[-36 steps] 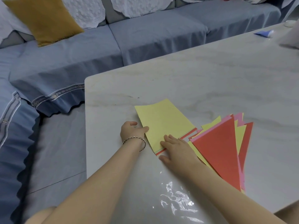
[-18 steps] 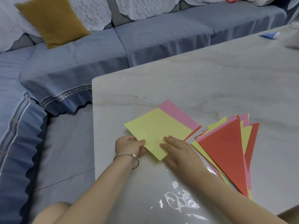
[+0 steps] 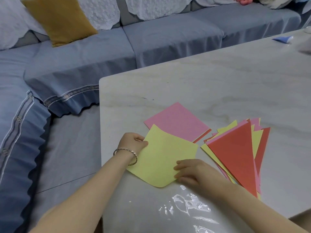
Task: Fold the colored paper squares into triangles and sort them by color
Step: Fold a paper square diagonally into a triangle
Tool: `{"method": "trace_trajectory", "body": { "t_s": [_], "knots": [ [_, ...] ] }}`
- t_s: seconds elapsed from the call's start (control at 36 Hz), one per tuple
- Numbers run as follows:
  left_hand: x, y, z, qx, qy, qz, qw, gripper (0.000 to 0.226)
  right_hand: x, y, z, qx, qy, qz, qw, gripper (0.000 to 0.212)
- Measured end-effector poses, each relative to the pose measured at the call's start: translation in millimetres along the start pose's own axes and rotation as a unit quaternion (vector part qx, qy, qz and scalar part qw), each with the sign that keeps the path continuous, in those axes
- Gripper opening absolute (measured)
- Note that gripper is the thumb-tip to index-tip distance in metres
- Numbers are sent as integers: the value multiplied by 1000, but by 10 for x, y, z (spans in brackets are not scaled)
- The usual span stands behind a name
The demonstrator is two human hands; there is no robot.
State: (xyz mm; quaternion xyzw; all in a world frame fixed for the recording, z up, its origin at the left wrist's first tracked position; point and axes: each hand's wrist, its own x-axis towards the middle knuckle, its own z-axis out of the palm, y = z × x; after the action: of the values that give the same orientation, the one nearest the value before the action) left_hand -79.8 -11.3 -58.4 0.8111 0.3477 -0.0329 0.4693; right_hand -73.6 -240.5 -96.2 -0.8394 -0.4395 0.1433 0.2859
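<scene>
A yellow paper square [image 3: 161, 157] lies curved near the table's front left, its corners lifted. My left hand [image 3: 133, 140] pinches its left edge. At its near right corner my right hand [image 3: 193, 172] grips the sheet, thumb under and fingers on top. Behind it a pink square [image 3: 178, 121] lies flat on a red sheet [image 3: 202, 136] whose edge peeks out. To the right is a fanned pile of folded triangles [image 3: 235, 152], red on top, with yellow and pink ones beneath.
The marble table [image 3: 218, 81] ends at a rounded left corner near my left hand. A blue sofa [image 3: 117, 52] with a mustard cushion [image 3: 58, 19] wraps round the table. A small blue object [image 3: 283, 39] lies at the far right. Clear plastic film [image 3: 188, 209] lies by the front edge.
Both hands have pulled the yellow square off the stack and toward me, uncovering the pink square. The sheet now curls up between them.
</scene>
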Motion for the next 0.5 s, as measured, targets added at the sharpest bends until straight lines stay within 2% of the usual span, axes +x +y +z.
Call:
{"method": "trace_trajectory", "body": {
  "t_s": [0.06,0.14,0.22,0.28,0.42,0.5],
  "knots": [
    [-23,5,43,23,16,44,999,6,-8,-14,-48,64,14,41,997,18],
    [-93,-7,65,-7,39,87,995,5,60,-111,-179,142,66,100,983,14],
    [-223,18,34,-51,33,125,990,23,163,-161,-326,161,159,108,968,26],
    [-325,56,-6,-80,13,143,986,28,228,-196,-454,182,211,121,953,25],
    [-536,162,-86,-117,-52,158,979,25,287,-347,-664,260,224,133,930,20],
    [-632,208,-99,-113,-46,169,978,25,260,-430,-677,269,242,136,922,20]
  ]
}}
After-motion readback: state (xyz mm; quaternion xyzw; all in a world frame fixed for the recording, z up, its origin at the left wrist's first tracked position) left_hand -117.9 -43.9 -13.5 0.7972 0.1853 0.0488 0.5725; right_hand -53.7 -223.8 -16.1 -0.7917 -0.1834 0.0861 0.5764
